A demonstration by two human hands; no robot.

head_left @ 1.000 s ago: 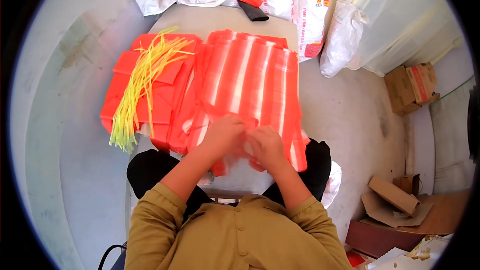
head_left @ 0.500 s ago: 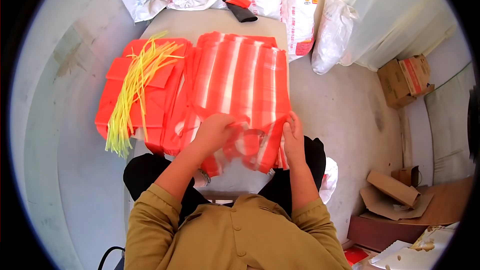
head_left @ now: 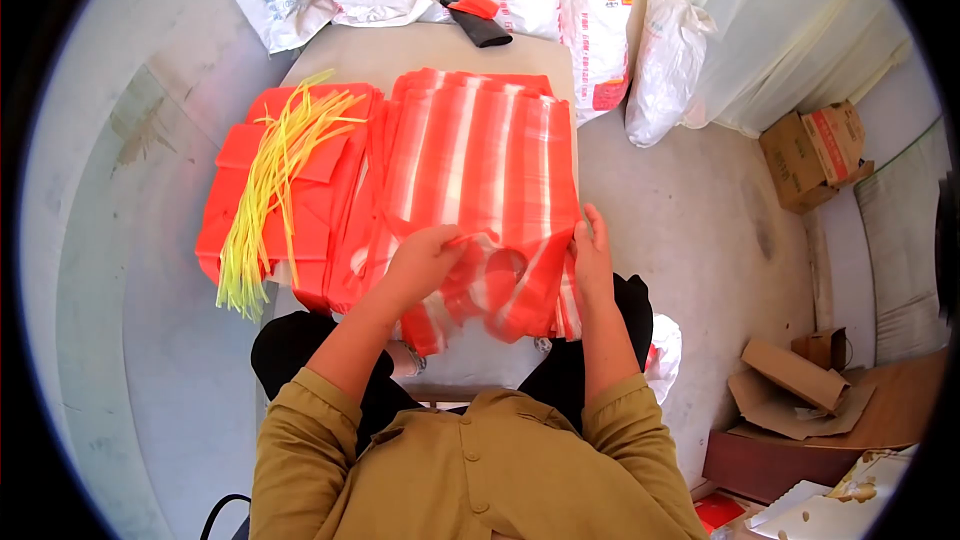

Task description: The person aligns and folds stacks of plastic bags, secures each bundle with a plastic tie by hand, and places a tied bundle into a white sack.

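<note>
A stack of red-and-white striped plastic bags lies on the table in front of me. My left hand is closed on the near edge of the top striped bag, which is bunched and lifted beside it. At the near right corner of the stack, my right hand touches the bag's side, with the thumb and fingers apart. Left of the striped stack are folded red bags, with a bundle of yellow strips draped over them.
White sacks stand along the table's far side. A black roll with a red piece lies by them. Another white sack stands on the floor. Cardboard boxes are at the right, and flattened cardboard is at the lower right.
My hands have moved apart from the middle of the bag's near edge, my right hand going right to its corner. The near edge has spread out between them.
</note>
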